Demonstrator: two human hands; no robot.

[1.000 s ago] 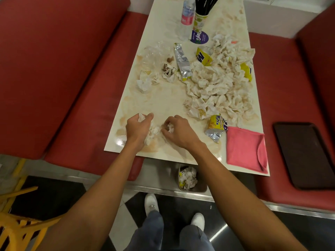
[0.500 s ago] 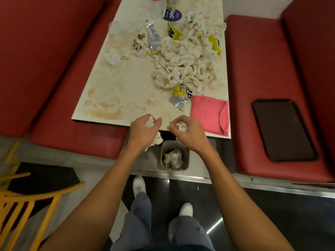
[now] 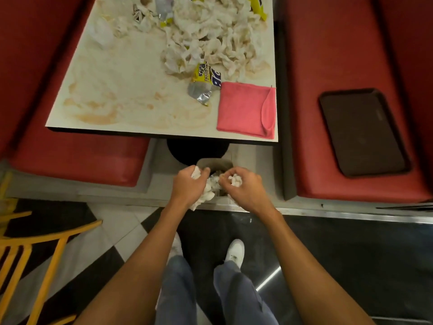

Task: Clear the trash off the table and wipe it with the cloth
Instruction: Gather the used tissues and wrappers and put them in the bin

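Below, left hand (image 3: 187, 187) gripping one napkin wad (image 3: 207, 195), right hand (image 3: 246, 191) gripping one smaller wad (image 3: 235, 179), one bin (image 3: 214, 163) beneath

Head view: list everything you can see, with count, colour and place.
table: one, cream, stained, top centre
napkins: many, white, crumpled, table's far right
snack bag: one, yellow and silver, left of cloth
wrappers: few, yellow or silver, table's far edge
cloth: one, pink, table's near right corner
benches: two, red, flanking table
tray: one, dark brown, right bench
bin: one, grey, floor under hands
chair: one, yellow, lower left
left hand: grips white wad over bin
right hand: grips white wad over bin
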